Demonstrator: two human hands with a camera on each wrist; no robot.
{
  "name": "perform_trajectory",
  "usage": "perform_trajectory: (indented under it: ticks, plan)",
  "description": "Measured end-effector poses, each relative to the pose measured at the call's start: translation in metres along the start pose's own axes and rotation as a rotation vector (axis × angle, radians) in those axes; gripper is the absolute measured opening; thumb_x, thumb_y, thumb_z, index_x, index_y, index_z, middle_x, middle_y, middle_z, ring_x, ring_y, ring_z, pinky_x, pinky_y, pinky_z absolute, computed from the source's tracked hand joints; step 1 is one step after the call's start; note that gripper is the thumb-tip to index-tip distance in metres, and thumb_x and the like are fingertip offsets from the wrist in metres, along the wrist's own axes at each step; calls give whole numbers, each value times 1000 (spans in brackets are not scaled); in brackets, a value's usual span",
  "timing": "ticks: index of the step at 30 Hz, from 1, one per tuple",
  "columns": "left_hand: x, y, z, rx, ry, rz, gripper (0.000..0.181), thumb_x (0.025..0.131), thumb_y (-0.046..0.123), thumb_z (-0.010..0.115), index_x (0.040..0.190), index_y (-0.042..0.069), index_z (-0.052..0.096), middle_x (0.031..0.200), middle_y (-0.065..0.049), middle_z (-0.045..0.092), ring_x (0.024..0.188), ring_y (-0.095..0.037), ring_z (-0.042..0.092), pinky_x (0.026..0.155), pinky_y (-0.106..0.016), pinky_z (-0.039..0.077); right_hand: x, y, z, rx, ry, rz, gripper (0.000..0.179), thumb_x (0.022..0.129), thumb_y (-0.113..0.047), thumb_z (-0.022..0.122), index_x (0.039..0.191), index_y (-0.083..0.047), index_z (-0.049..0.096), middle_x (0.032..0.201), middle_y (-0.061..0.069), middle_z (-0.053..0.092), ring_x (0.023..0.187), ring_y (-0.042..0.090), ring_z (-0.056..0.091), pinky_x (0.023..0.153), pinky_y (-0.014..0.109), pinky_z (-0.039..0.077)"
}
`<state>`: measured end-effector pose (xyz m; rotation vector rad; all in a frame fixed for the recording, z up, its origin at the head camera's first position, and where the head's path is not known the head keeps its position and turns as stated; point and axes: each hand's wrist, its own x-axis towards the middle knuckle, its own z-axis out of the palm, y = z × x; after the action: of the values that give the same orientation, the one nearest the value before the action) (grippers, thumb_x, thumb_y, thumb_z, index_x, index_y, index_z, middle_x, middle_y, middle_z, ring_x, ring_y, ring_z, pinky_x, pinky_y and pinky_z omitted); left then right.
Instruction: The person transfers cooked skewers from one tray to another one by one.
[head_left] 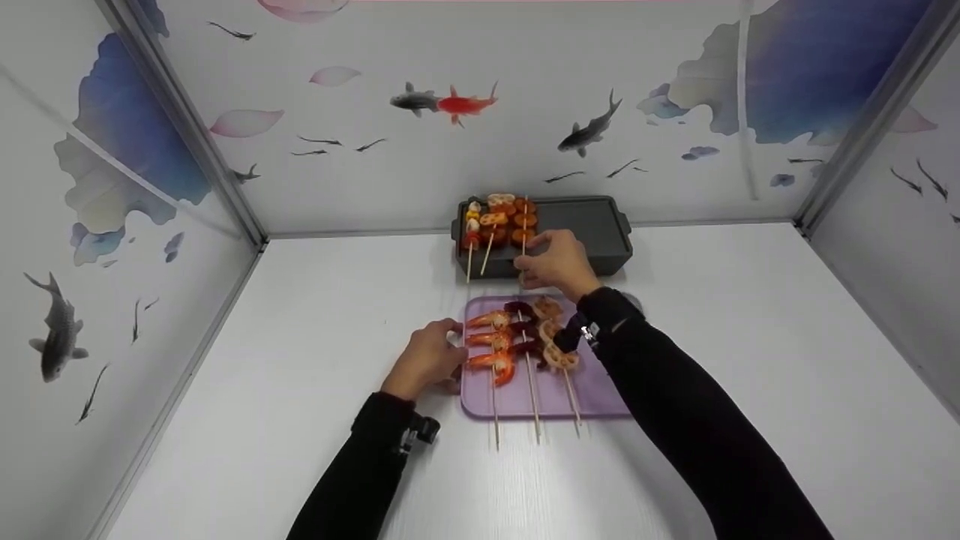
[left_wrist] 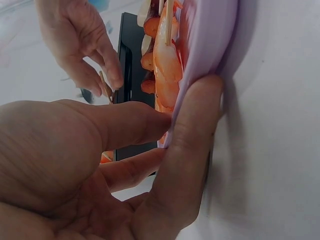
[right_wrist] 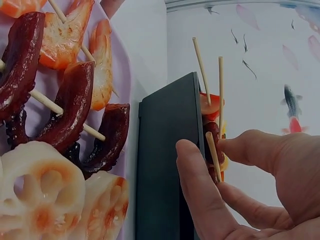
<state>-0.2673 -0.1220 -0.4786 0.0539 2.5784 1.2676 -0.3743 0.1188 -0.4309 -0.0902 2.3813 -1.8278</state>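
My left hand [head_left: 427,358] pinches the left rim of a purple tray [head_left: 592,401], thumb at the rim and a finger under it in the left wrist view. On the tray lie a shrimp skewer [head_left: 495,341], a dark red octopus tentacle skewer [right_wrist: 75,100] and a lotus root skewer [right_wrist: 42,187]. Over the front of a dark grey grill [head_left: 589,225], my right hand [head_left: 559,262] pinches the stick of a skewer with round orange-brown slices [head_left: 524,220]. Those slices rest on the grill's top. Part of the tray is hidden by my right sleeve.
To the left on the grill lie a mixed vegetable skewer [head_left: 472,223] and a skewer with an orange-brown piece [head_left: 493,220], their sticks jutting over the front edge. A patterned wall [head_left: 450,172] stands right behind the grill. Sticks on the tray overhang its near edge.
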Motion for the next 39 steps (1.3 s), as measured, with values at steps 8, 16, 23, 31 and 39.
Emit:
perform_trajectory:
  ticks: [8, 16, 23, 31, 39]
  plan:
    - [0, -1, 0, -21, -7, -4, 48, 94, 10, 63, 141, 5, 54, 88, -11, 70, 71, -25, 71, 53, -36, 60, 4, 2, 3, -72, 62, 1, 45, 86, -6, 78, 127, 4, 61, 95, 19, 73, 76, 31, 76, 73, 39, 63]
    - [0, -1, -2, -1, 1, 26, 47, 93, 10, 63, 139, 3, 55, 86, -10, 70, 70, -24, 72, 54, -36, 60, 3, -4, -1, -45, 93, 11, 31, 86, -3, 75, 115, 6, 69, 92, 19, 74, 73, 29, 75, 74, 40, 63]
    - [-1, -1, -1, 27, 6, 32, 48, 93, 10, 63, 139, 2, 55, 86, -10, 70, 69, -24, 71, 55, -36, 60, 1, -3, -9, -29, 68, 36, 19, 85, -4, 78, 101, 4, 76, 83, 18, 75, 79, 36, 75, 79, 45, 61]
    - [-1, -1, 0, 32, 6, 33, 48, 94, 11, 64, 140, 2, 55, 86, -9, 70, 70, -23, 72, 56, -36, 60, 0, 1, -20, 21, 21, 61, 19, 86, -4, 78, 102, 6, 76, 88, 21, 75, 72, 25, 75, 74, 38, 62]
    - [-2, 0, -1, 65, 20, 40, 48, 93, 11, 64, 139, 2, 56, 87, -8, 70, 71, -22, 71, 56, -32, 59, -6, -1, -26, 48, -7, 58, 19, 88, 0, 75, 104, 11, 74, 101, 28, 72, 75, 25, 75, 72, 34, 62]
